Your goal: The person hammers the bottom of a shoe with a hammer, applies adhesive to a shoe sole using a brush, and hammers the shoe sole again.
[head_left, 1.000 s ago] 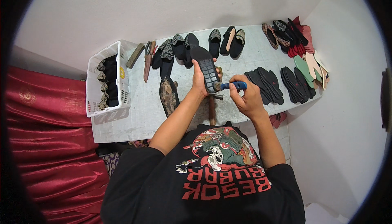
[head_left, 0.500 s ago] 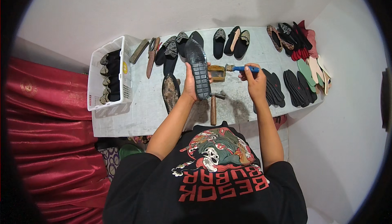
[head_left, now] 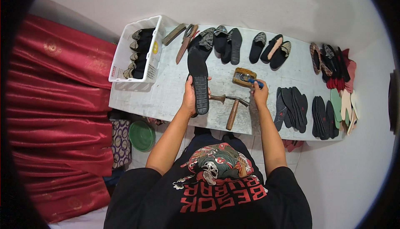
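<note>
My left hand point(head_left: 190, 96) is closed round a black shoe sole point(head_left: 199, 72), its treaded face turned up. Whether an upper is attached beneath is hidden. My right hand point(head_left: 261, 92) pinches the blue handle of a brush point(head_left: 255, 81). The brush's far end is down in a small yellowish-brown glue container point(head_left: 240, 71) on the table. Just below, between my hands, lies a hammer point(head_left: 233, 114) with a wooden handle. Another wooden-handled tool point(head_left: 218, 98) touches it and partly disappears behind my left hand.
Black shoes point(head_left: 227, 45) line the back of the white-covered table point(head_left: 175, 97). At the left stands a white basket point(head_left: 155, 64) of shoes, beside a knife point(head_left: 181, 54) and a wooden block point(head_left: 174, 34). Dark insoles point(head_left: 291, 108) and coloured pieces point(head_left: 336, 101) lie right. A green basin point(head_left: 142, 136) is below.
My right hand has brought the brush down into the container from above its right side. My left hand has lowered the sole a little. The whole view has shifted and turned.
</note>
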Available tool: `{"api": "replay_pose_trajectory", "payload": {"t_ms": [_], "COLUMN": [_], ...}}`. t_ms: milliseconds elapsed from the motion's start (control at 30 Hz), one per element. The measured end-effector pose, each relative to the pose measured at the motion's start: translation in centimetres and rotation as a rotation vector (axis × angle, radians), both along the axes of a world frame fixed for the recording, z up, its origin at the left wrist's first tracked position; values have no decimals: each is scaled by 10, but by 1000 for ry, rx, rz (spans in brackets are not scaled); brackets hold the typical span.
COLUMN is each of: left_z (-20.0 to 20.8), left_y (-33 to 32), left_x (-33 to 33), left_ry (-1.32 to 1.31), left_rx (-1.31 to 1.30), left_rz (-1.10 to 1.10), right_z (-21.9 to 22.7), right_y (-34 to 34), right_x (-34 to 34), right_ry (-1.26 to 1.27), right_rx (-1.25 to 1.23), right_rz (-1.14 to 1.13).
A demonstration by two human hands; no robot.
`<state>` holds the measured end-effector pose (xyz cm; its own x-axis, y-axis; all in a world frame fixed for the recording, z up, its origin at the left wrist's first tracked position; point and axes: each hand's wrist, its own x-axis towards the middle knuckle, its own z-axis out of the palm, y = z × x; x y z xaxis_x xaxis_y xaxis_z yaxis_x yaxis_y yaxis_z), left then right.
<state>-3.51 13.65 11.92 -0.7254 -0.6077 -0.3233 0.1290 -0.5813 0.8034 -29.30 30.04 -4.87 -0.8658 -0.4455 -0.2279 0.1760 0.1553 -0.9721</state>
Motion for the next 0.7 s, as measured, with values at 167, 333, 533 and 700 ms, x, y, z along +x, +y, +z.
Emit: {"api": "replay_pose_trajectory", "payload": {"t_ms": [167,333,533,700], "left_z": [0,-2,-32,-21], "left_y": [3,4,-6,-5], "left_x": [16,43,58,66], "left_ry": [-204,-275,-326,-500], "left_rx": [-296,-339,-831,-923], "left_rz": [174,188,131,108], "right_z": [-13,76,153,169], "right_y": [17,-8,-75,-113], "right_x": [-9,31,112,154], "right_ry": [528,681,110,-56], "right_rx": [334,247,-161,-116], "right_rz": [-175,-135,572,571]}}
